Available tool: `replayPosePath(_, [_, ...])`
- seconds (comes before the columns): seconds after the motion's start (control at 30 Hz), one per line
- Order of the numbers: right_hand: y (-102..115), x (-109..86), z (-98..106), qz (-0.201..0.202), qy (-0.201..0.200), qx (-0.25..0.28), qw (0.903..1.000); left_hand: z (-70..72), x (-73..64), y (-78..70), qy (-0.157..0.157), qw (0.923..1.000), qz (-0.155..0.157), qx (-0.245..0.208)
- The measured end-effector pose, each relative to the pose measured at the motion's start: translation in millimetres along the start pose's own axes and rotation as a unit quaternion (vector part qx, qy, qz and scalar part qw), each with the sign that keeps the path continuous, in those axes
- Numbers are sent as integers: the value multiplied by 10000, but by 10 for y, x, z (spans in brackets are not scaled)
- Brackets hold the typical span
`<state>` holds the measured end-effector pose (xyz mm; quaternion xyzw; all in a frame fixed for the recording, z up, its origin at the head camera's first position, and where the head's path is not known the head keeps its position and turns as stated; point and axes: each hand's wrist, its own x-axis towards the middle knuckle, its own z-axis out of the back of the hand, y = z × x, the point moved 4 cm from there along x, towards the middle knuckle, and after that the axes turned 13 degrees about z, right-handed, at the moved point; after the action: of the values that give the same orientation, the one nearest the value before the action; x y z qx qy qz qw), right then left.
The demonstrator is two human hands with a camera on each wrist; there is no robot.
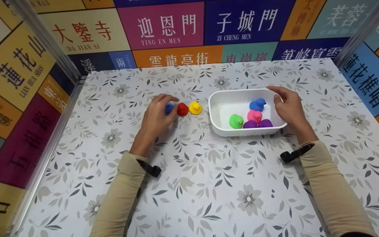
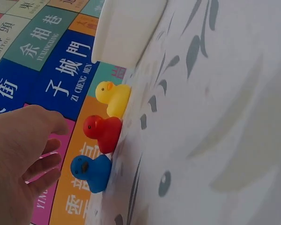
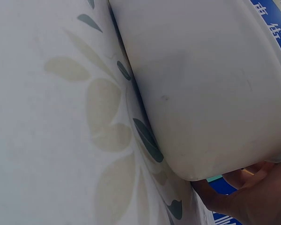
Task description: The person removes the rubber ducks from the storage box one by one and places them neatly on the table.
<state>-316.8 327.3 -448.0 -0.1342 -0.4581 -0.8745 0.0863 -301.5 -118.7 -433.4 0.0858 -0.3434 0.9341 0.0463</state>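
Observation:
Three rubber ducks stand in a row on the patterned tabletop: a blue duck, a red duck and a yellow duck. My left hand hovers at the blue duck, partly covering it in the head view. In the left wrist view, a gap shows between its loosely bent fingers and the ducks. My right hand grips the right end of a white plastic box, thumb at the rim. Inside the box lie another blue duck, a pink duck, a green duck and two purple ducks.
The floral-patterned table spreads in front of both arms. Upright panels with coloured signs border it at the back and both sides. Each wrist wears a small black camera.

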Motion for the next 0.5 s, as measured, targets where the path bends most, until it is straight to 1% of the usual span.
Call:
replayPosePath(0.2, [11, -11, 7, 61, -55, 6, 10000, -26, -6, -125, -28, 9998, -191, -103])
replayPosePath(0.37, [16, -10, 7, 75, -80, -8, 9999, -61, -1, -199, -32, 9993, -346, -131])
replayPosePath(0.5, [15, -7, 9, 76, -52, -45, 9999, -83, -2, -260, -53, 9991, -397, -145])
